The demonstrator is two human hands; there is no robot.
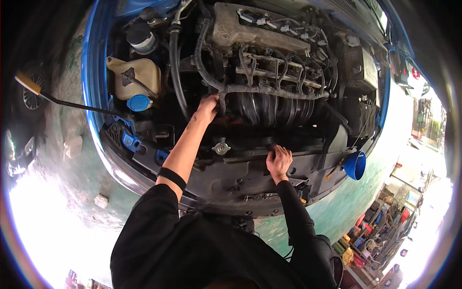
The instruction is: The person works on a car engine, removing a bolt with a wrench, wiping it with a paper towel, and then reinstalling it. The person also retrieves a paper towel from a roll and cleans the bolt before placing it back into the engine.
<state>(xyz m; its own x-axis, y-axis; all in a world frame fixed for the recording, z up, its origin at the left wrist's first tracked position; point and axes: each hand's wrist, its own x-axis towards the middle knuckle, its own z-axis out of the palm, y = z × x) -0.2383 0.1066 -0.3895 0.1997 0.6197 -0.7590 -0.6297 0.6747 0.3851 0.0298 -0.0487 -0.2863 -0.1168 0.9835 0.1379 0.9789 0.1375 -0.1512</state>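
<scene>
While R hand (279,163) at blk panel (224,177), L hand (207,108) by ribbed hose (250,89).

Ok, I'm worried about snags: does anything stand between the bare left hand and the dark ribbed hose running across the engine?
Nothing visible does: the bare left hand is right beside the dark ribbed hose. Its fingertips are hidden, so contact can't be confirmed.

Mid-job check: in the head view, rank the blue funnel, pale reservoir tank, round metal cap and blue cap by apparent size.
1. Pale reservoir tank
2. Blue funnel
3. Blue cap
4. Round metal cap

Apparent size only; fisheye distortion may affect it.
</scene>
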